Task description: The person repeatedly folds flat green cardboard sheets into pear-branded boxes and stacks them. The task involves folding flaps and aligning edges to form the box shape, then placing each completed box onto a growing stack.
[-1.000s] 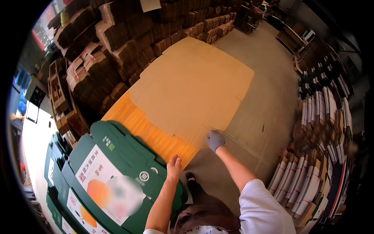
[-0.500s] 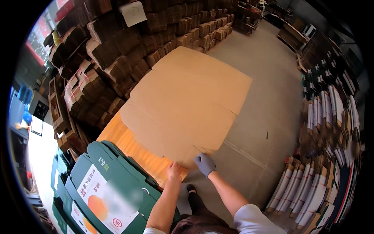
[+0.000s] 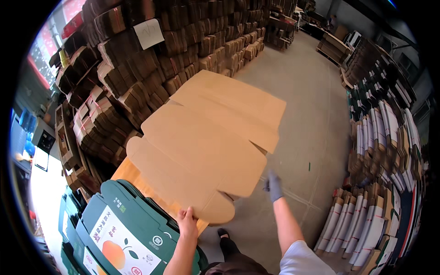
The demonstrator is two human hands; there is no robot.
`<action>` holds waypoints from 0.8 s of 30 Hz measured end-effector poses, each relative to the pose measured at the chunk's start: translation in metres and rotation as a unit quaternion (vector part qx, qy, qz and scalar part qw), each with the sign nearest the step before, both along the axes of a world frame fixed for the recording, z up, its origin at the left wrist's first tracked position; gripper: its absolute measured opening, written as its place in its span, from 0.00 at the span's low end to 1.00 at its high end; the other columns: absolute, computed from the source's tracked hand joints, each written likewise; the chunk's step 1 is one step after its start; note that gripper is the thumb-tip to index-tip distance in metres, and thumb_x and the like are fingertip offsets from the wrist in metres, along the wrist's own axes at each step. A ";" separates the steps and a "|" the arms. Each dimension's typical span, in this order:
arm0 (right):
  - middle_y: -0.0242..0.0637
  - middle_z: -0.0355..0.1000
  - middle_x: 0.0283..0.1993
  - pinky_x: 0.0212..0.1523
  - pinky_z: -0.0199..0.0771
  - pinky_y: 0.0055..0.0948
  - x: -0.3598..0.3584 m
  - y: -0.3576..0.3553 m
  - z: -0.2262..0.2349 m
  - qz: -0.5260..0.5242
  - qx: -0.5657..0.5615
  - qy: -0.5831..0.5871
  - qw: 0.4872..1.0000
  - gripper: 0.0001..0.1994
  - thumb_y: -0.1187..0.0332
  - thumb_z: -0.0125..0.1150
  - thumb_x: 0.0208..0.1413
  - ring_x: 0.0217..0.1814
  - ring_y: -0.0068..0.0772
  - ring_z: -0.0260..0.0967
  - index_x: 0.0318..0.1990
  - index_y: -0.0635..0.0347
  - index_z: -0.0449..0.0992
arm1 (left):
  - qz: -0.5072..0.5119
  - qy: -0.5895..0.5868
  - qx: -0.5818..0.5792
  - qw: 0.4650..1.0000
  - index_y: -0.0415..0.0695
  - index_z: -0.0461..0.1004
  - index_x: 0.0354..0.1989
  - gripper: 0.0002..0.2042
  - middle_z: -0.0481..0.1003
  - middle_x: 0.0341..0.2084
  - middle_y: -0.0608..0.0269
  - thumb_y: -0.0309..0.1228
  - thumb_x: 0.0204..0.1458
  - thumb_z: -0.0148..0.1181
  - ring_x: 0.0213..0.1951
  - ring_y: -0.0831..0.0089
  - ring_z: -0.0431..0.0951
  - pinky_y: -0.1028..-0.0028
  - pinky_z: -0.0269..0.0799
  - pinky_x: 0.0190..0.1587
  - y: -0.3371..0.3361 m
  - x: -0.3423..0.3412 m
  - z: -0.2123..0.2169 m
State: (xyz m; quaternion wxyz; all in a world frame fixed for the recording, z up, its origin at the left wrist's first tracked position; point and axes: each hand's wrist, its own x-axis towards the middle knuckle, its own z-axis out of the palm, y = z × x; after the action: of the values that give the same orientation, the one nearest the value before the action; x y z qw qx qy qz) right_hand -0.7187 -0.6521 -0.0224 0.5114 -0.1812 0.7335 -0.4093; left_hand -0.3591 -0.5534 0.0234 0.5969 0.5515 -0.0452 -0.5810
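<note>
A large die-cut cardboard sheet [image 3: 206, 137], plain brown side up, lies over a wooden table [image 3: 130, 173], with its creased panels and flaps partly bent up. My bare left hand [image 3: 187, 221] pinches the sheet's near edge beside a rounded flap. In a grey glove, my right hand [image 3: 274, 187] hangs free just off the sheet's right side, fingers apart and slightly blurred, holding nothing. To the left of my left arm lies a stack of green printed box blanks [image 3: 123, 229] with a fruit picture on top.
Bundled cardboard stacks [image 3: 183, 41] rise along the far left, one with a white paper sheet [image 3: 149, 34]. Wrapped bundles of flat boxes [image 3: 353, 224] line the right side. Grey floor [image 3: 307, 114] runs between. A wooden pallet [image 3: 68, 137] stands at left.
The cardboard sheet has shifted nearer, and its panels now bend at the creases. My right hand has left its near edge and moved right. My left hand has moved slightly left and nearer.
</note>
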 end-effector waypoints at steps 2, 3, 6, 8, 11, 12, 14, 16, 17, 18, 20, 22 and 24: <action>0.39 0.75 0.33 0.28 0.78 0.30 -0.014 -0.016 0.024 -0.088 -0.037 -0.119 0.988 0.26 0.41 0.54 0.60 0.28 0.34 0.74 0.47 0.57 0.72 | 0.007 -0.031 -0.027 0.999 0.49 0.65 0.40 0.07 0.74 0.35 0.65 0.22 0.60 0.55 0.41 0.69 0.75 0.63 0.75 0.46 0.033 0.012 0.038; 0.40 0.75 0.36 0.27 0.78 0.31 -0.025 -0.021 0.018 -0.106 -0.046 -0.203 0.972 0.26 0.42 0.55 0.60 0.28 0.34 0.74 0.49 0.58 0.70 | -0.016 -0.031 -0.012 0.999 0.49 0.66 0.41 0.07 0.74 0.35 0.65 0.22 0.60 0.55 0.41 0.68 0.76 0.63 0.75 0.46 0.049 0.015 0.040; 0.41 0.75 0.38 0.28 0.79 0.33 -0.029 -0.032 0.007 -0.113 -0.123 -0.261 0.951 0.22 0.51 0.57 0.61 0.29 0.36 0.75 0.51 0.59 0.69 | -0.040 -0.023 0.004 0.999 0.49 0.66 0.42 0.08 0.75 0.36 0.63 0.22 0.59 0.55 0.40 0.68 0.76 0.65 0.75 0.44 0.089 0.030 0.041; 0.38 0.75 0.36 0.29 0.79 0.35 -0.028 -0.038 0.003 -0.057 -0.183 -0.271 0.943 0.15 0.61 0.60 0.61 0.29 0.36 0.75 0.50 0.58 0.69 | -0.011 -0.009 0.021 1.000 0.48 0.65 0.43 0.08 0.75 0.36 0.63 0.21 0.59 0.54 0.38 0.69 0.77 0.67 0.75 0.38 0.109 0.028 0.042; 0.35 0.75 0.34 0.28 0.78 0.33 -0.025 -0.081 0.059 -0.012 -0.285 -0.201 0.937 0.12 0.63 0.61 0.59 0.28 0.33 0.74 0.47 0.56 0.72 | 0.003 0.013 -0.008 1.000 0.48 0.67 0.40 0.07 0.74 0.33 0.65 0.24 0.58 0.58 0.36 0.72 0.76 0.68 0.73 0.37 0.106 0.020 0.042; 0.35 0.75 0.34 0.28 0.78 0.33 -0.019 -0.102 0.099 -0.005 -0.282 -0.140 0.949 0.12 0.63 0.61 0.58 0.27 0.32 0.73 0.47 0.56 0.73 | -0.012 0.029 -0.009 0.999 0.49 0.67 0.38 0.06 0.73 0.30 0.67 0.26 0.57 0.59 0.34 0.74 0.74 0.69 0.73 0.36 0.104 0.019 0.043; 0.35 0.76 0.33 0.27 0.77 0.30 0.022 -0.136 0.203 0.050 -0.359 -0.018 0.932 0.13 0.62 0.61 0.57 0.24 0.30 0.72 0.46 0.58 0.74 | -0.036 0.075 -0.006 0.997 0.50 0.68 0.35 0.06 0.70 0.26 0.70 0.29 0.57 0.61 0.30 0.76 0.72 0.71 0.73 0.35 0.100 0.021 0.039; 0.34 0.76 0.33 0.27 0.77 0.27 0.077 -0.141 0.321 0.173 -0.421 0.041 0.889 0.13 0.62 0.61 0.57 0.24 0.28 0.72 0.46 0.59 0.75 | -0.050 0.138 0.001 0.989 0.51 0.68 0.33 0.07 0.68 0.24 0.73 0.30 0.57 0.62 0.26 0.79 0.70 0.72 0.74 0.34 0.098 0.013 0.052; 0.33 0.76 0.34 0.27 0.77 0.26 0.089 -0.138 0.353 0.191 -0.451 0.064 0.869 0.13 0.62 0.61 0.58 0.25 0.26 0.73 0.45 0.60 0.76 | -0.054 0.139 -0.011 0.989 0.50 0.70 0.34 0.05 0.71 0.25 0.72 0.31 0.59 0.60 0.28 0.78 0.73 0.73 0.74 0.34 0.098 0.013 0.053; 0.33 0.77 0.35 0.27 0.77 0.26 0.113 -0.132 0.392 0.218 -0.487 0.084 0.841 0.13 0.62 0.61 0.58 0.25 0.24 0.73 0.45 0.61 0.77 | -0.114 0.145 -0.024 0.983 0.49 0.71 0.36 0.04 0.73 0.26 0.71 0.32 0.60 0.60 0.30 0.77 0.75 0.73 0.74 0.35 0.099 0.014 0.063; 0.31 0.77 0.35 0.29 0.76 0.22 0.195 -0.084 0.482 0.280 -0.563 0.120 0.768 0.13 0.64 0.59 0.60 0.28 0.18 0.72 0.45 0.65 0.79 | -0.175 0.101 -0.063 0.977 0.47 0.72 0.39 0.06 0.75 0.28 0.68 0.34 0.61 0.58 0.33 0.76 0.78 0.75 0.74 0.35 0.109 0.035 0.084; 0.30 0.77 0.35 0.29 0.76 0.21 0.272 -0.016 0.533 0.356 -0.597 0.127 0.708 0.13 0.65 0.58 0.61 0.28 0.17 0.72 0.45 0.66 0.79 | -0.176 0.007 -0.101 0.979 0.45 0.72 0.41 0.07 0.77 0.31 0.65 0.35 0.62 0.57 0.34 0.75 0.80 0.76 0.74 0.35 0.127 0.076 0.097; 0.28 0.77 0.33 0.29 0.73 0.22 0.344 0.061 0.539 0.398 -0.612 0.135 0.670 0.11 0.67 0.58 0.62 0.27 0.16 0.70 0.43 0.67 0.78 | -0.063 -0.020 -0.223 0.973 0.43 0.71 0.41 0.08 0.79 0.35 0.61 0.35 0.64 0.54 0.34 0.75 0.80 0.77 0.74 0.37 0.155 0.141 0.140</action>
State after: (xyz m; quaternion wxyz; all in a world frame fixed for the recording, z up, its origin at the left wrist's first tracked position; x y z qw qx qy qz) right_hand -0.3745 -0.5914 0.5169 0.2952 -0.7818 0.2378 -0.4950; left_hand -0.2178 -0.3988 0.1629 0.6656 0.4123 -0.2203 -0.5817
